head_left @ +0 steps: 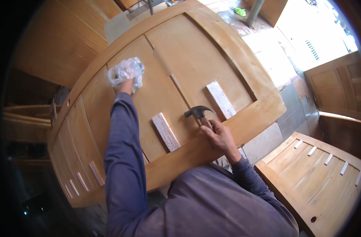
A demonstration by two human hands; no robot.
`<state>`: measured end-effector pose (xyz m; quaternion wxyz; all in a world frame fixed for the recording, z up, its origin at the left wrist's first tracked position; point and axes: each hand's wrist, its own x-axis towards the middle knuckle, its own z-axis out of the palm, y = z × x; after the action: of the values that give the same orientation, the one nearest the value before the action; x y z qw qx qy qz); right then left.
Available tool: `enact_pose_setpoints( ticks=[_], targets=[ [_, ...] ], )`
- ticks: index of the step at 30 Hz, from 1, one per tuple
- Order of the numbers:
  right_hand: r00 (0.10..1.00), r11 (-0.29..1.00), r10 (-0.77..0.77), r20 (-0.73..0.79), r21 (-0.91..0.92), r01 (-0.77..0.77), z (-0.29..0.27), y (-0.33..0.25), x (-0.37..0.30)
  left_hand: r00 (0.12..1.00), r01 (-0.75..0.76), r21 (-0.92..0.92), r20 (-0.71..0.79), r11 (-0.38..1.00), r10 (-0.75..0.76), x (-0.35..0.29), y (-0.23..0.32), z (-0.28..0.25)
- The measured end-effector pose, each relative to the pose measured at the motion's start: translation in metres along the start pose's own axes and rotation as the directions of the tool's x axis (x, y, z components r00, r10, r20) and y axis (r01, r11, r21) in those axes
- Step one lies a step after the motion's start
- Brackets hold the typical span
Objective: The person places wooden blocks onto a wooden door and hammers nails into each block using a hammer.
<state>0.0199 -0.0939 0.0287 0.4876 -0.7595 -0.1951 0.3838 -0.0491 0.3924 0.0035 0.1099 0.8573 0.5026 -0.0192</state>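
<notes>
A large wooden panelled door (156, 174) lies flat before me. My right hand (221, 138) grips the handle of a claw hammer (200, 111) above the door's near edge, with its dark head pointing away from me. Farther out over the panels, my left hand (126, 84) is closed on a crumpled clear plastic bag (127, 68) that hides most of its fingers. Two pale whitish blocks (166, 132) (221, 99) rest on the door, one on each side of the hammer. Several thinner pale strips (82, 181) line its near left edge.
Another wooden door (283, 189) with several small pale strips lies lower at the right. More wooden panels stand at the far left (66, 35) and right (338, 83). A post (254, 14) rises at the back beside a bright green object (239, 12) on the tiled floor.
</notes>
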Motion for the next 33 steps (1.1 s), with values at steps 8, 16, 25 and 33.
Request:
enact_pose_setpoints(
  ticks=[8,16,25,33],
  targets=[
    [0.994,0.986,-0.112,-0.004,-0.121,0.111,-0.001,-0.003,-0.011,0.961,0.234,-0.517,0.254,0.823,-0.114,-0.054,-0.02,-0.019],
    [0.995,0.993,-0.089,0.034,-0.076,0.092,0.004,0.003,-0.014,0.919,-0.269,0.283,-0.212,0.921,0.334,0.003,-0.082,0.041],
    [0.995,0.995,-0.071,0.064,-0.067,0.076,0.008,0.005,-0.008,0.728,-0.175,0.567,-0.476,0.805,0.494,0.009,-0.079,0.037],
    [0.995,0.995,-0.096,0.031,0.031,0.095,0.017,0.01,-0.014,0.708,-0.34,-0.114,-0.685,0.934,0.174,-0.161,-0.042,-0.034]
  ],
)
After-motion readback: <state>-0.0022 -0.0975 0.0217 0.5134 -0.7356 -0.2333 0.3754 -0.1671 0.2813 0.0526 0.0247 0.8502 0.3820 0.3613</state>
